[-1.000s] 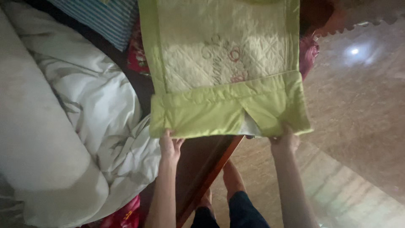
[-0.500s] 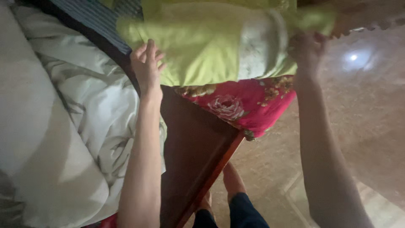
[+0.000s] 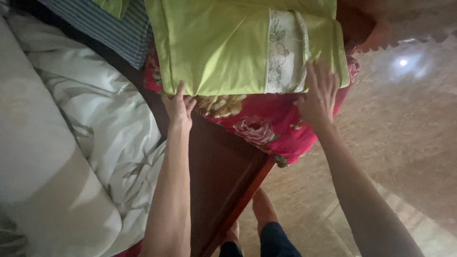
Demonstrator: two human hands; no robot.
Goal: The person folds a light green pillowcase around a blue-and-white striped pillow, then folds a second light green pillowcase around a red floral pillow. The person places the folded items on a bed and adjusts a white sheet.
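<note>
Quilt (image 3: 219, 47), lime green and folded into a flat rectangle, lies on a pink floral cover (image 3: 266, 126) at the corner of the bed, its long axis running left to right across the view and its near folded edge facing the person. A pale embroidered strip (image 3: 284, 52) crosses it front to back, right of centre. Left hand (image 3: 178, 107) sits at the near left corner, fingers (image 3: 181, 90) close together and curled against the edge; whether they pinch the cloth or only press it cannot be told. Right hand (image 3: 320, 93) lies flat on the near right corner, fingers (image 3: 323, 74) spread, palm down on the fabric. Quilt extends away from both hands, toward the top of the view; both hands touch it, neither nearer. White duvet (image 3: 95, 128) lies to the left, striped pillow (image 3: 109, 24) just beyond the quilt's left edge. Dark wooden bed frame (image 3: 223, 176) runs below, tiled floor (image 3: 404, 133) to the right.
</note>
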